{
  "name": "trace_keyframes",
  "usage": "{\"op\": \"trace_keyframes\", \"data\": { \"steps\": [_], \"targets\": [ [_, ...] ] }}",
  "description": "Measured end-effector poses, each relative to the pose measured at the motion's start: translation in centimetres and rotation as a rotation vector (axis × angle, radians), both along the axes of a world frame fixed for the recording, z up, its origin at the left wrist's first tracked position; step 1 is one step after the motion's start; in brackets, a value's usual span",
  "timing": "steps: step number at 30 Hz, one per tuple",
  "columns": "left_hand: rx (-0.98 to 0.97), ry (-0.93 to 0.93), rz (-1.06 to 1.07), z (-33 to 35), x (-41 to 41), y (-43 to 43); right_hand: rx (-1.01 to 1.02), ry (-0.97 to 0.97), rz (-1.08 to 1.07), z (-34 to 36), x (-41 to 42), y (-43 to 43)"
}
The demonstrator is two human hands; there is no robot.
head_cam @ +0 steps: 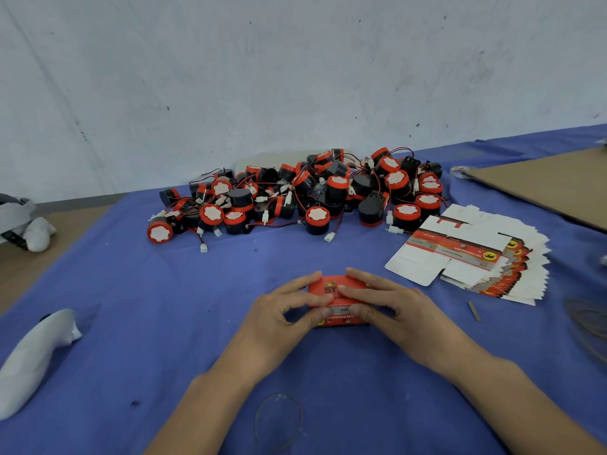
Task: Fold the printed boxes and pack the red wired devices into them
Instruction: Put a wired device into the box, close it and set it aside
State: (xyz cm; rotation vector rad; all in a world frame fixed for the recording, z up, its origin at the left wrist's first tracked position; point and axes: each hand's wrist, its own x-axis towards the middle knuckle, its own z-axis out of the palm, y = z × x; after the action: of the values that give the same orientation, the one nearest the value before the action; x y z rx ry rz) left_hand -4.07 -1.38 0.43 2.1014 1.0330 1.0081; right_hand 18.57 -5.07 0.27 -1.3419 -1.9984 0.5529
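box (338,302) between both hands at centre, device pile (305,195) behind, flat boxes (476,254) right

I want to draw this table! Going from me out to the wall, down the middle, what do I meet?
thin ring → left hand and right hand holding the red box → pile of red wired devices → wall
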Motion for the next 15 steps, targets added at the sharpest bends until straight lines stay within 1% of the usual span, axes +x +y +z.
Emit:
{"op": "trace_keyframes", "data": {
  "steps": [4, 6, 7, 9, 12, 15],
  "targets": [
    [-0.002, 0.05, -0.001, -0.3, -0.2, 0.0, -0.006, 0.012, -0.011, 0.0, 0.0, 0.1],
    [-0.04, 0.086, 0.01, -0.2, -0.1, -0.1, -0.026, 0.081, -0.022, 0.1, -0.1, 0.2],
    [-0.068, 0.066, 0.019, -0.1, 0.1, -0.2, -0.039, 0.132, -0.033, 0.2, -0.3, 0.1],
    [-0.113, -0.071, 0.02, 0.7, 0.7, -0.6, -0.045, 0.274, -0.065, 0.9, -0.7, 0.1],
    [-0.163, -0.309, -0.004, 2.3, 2.1, -1.6, -0.027, 0.582, -0.102, 2.1, -1.9, 0.1],
    [-0.158, -0.427, 0.009, 3.1, 3.9, -2.4, -0.097, 0.842, -0.102, 2.7, -4.0, 0.2]
  ]
}}
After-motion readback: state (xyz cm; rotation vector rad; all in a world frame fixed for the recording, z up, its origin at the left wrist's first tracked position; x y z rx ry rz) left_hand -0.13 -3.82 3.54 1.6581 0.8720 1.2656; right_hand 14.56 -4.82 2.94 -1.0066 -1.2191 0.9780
